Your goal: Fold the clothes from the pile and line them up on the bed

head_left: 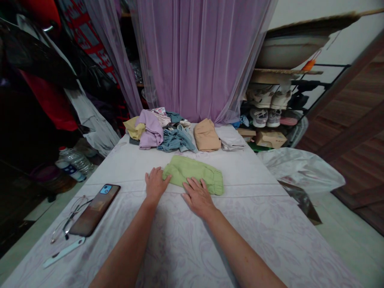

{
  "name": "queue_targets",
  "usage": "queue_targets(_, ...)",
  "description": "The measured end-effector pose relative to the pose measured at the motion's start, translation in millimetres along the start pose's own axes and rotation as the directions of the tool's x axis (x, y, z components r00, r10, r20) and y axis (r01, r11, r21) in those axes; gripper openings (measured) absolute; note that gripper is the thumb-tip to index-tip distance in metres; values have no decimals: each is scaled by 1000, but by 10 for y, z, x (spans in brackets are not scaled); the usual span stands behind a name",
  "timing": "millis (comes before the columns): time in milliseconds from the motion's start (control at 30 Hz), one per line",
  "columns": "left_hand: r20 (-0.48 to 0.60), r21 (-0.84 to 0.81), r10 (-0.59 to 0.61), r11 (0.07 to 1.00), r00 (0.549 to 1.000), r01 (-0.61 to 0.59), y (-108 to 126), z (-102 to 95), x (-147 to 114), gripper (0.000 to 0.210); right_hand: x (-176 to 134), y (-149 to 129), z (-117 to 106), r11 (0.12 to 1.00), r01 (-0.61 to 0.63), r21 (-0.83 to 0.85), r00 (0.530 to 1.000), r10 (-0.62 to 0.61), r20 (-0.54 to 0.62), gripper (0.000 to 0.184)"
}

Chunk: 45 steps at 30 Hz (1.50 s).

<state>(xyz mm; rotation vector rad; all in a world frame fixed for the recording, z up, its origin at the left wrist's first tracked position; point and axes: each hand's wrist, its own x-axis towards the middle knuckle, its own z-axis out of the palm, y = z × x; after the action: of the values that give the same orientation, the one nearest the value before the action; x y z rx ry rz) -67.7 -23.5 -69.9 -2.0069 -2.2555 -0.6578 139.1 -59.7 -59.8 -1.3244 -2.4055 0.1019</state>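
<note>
The work surface is broad and flat, covered by a white cloth with a faint lilac floral pattern (255, 232); a crease line crosses it. A sheer purple curtain (192, 60) hangs beyond the far edge. To the right stand a rack holding pale shoes (267, 118) and a brown wooden door (354, 132); a clear, crumpled plastic bag (303, 166) lies against that side of the surface. To the left, clear plastic bottles (76, 162) stand below surface level.

At the near left lie a dark-backed smartphone (96, 210), thin-framed eyeglasses (72, 218) just beside it, and a slim pale-blue implement (64, 253). Along the far edge sit a loose heap of mixed-colour clothing (150, 130), a folded tan cloth (207, 136) and a folded whitish cloth (231, 138), closing off the space behind the work.

The light-green cloth garment (192, 168) lies mid-surface, in front of that row and apart from it. It is folded into a long, flat shape, slightly slanted, with a gathered band at its right end. The left hand (156, 185) is open, palm down, thumb at the garment's left end. The right hand (199, 198) is open and flat, its fingers covering part of the near edge. Neither hand grips.
</note>
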Motion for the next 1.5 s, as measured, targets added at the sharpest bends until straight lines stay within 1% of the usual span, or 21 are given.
queue_targets(100, -21, -49, -14, 999, 1000, 13, 12, -22, 2, 39, -55, 78, 7, 1000, -12, 10, 999, 13, -43, 38)
queue_targets(167, -72, -102, -34, 994, 997, 27, 6, -46, -4, 44, -122, 184, -23, 999, -35, 10, 996, 35, -87, 38)
queue_targets(233, -124, -136, -1, 991, 992, -16, -17, -81, -24, 43, -206, 332, -76, 998, -64, -5, 991, 63, -119, 39)
queue_targets(267, -131, -135, 49, 989, 990, -67, -35, -103, -40, 40, -252, 415, -106, 997, -74, -19, 989, 71, -126, 39)
queue_targets(333, -83, -107, 190, 974, 978, -199, -81, -151, -72, 36, -339, 578, -161, 996, -67, -51, 991, 60, -124, 38)
queue_targets(400, 19, -69, 313, 948, 950, -311, -128, -197, -88, 38, -406, 715, -197, 997, -33, -74, 993, 24, -113, 40)
queue_targets(433, 69, -52, 347, 937, 935, -344, -150, -218, -83, 41, -427, 770, -205, 997, -12, -80, 994, 3, -111, 42)
queue_targets(500, 139, -18, 373, 927, 917, -375, -182, -250, -43, 45, -442, 853, -205, 996, 28, -89, 992, -39, -123, 41)
queue_targets(567, 167, 16, 381, 921, 909, -389, -199, -271, 28, 44, -423, 904, -198, 994, 53, -94, 987, -66, -148, 33)
queue_targets(633, 179, 48, 405, 907, 897, -419, -204, -285, 105, 41, -384, 928, -201, 995, 51, -90, 983, -66, -170, 26)
queue_targets(700, 203, 76, 446, 881, 872, -468, -207, -299, 164, 38, -344, 926, -217, 996, 31, -81, 983, -45, -178, 26)
queue_targets(800, 234, 107, 510, 833, 828, -543, -221, -324, 195, 38, -326, 897, -245, 994, 39, -101, 986, -54, -155, 38)
queue_targets(900, 223, 117, 567, 792, 793, -599, -234, -351, 187, 41, -355, 892, -244, 980, 110, -168, 985, -130, -110, 51)
queue_targets(1033, 239, 70, 667, 713, 706, -697, -189, -367, 190, 39, -377, 950, -225, 954, 218, -206, 967, -239, -84, 55)
queue_targets(1067, 262, 48, 674, 706, 691, -707, -168, -366, 196, 38, -367, 963, -227, 950, 232, -208, 963, -255, -93, 54)
queue_targets(1100, 288, 27, 666, 712, 688, -701, -147, -362, 204, 38, -351, 973, -234, 949, 236, -210, 959, -262, -107, 52)
queue_targets(1200, 345, -16, 590, 781, 730, -624, -101, -345, 233, 46, -265, 972, -290, 957, 196, -214, 962, -230, -146, 50)
queue_targets(1300, 351, -49, 533, 832, 770, -553, -83, -324, 284, 52, -149, 950, -399, 963, 150, -225, 974, -183, -136, 53)
queue_targets(1367, 343, -78, 507, 854, 790, -514, -80, -308, 338, 45, -72, 939, -483, 963, 149, -222, 979, -176, -104, 52)
queue_targets(1433, 319, -141, 468, 883, 824, -447, -80, -299, 410, 38, -10, 935, -558, 969, 147, -198, 984, -163, -69, 45)
queue_targets(1500, 272, -291, 405, 899, 873, -326, -81, -321, 490, 31, 36, 938, -621, 980, 120, -156, 991, -129, -46, 37)
